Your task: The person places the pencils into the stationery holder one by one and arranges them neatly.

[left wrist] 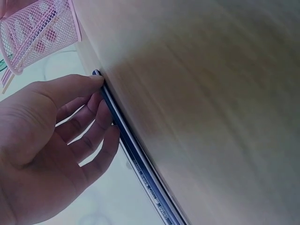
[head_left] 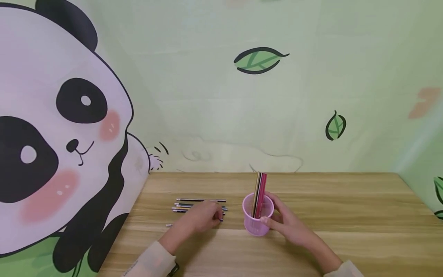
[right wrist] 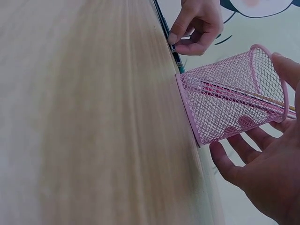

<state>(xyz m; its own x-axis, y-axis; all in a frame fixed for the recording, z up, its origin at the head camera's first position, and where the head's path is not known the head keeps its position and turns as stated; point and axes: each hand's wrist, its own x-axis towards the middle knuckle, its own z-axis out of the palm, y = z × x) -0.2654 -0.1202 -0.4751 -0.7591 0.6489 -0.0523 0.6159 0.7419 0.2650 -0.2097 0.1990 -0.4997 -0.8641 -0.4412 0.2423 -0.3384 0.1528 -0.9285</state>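
Observation:
A pink mesh pencil cup (head_left: 257,227) stands upright on the table with several pencils (head_left: 260,196) leaning in it, some pink-red, one golden. My right hand (head_left: 288,225) holds the cup from the right, its thumb by the near rim and its fingers around the far side. To the left, my left hand (head_left: 207,216) pinches the end of a dark blue pencil (left wrist: 136,152) between thumb and fingertips. That pencil lies low along the tabletop, and pale lettering shows on a pencil beside it. Several more pencils (head_left: 181,206) lie by the left hand, partly hidden under it.
The wooden table (head_left: 328,204) reaches back to a pale green wall (head_left: 207,96) with printed leaves. A large printed panda (head_left: 100,161) covers the wall at the left. One pencil end (head_left: 169,226) shows apart from the group, nearer the front.

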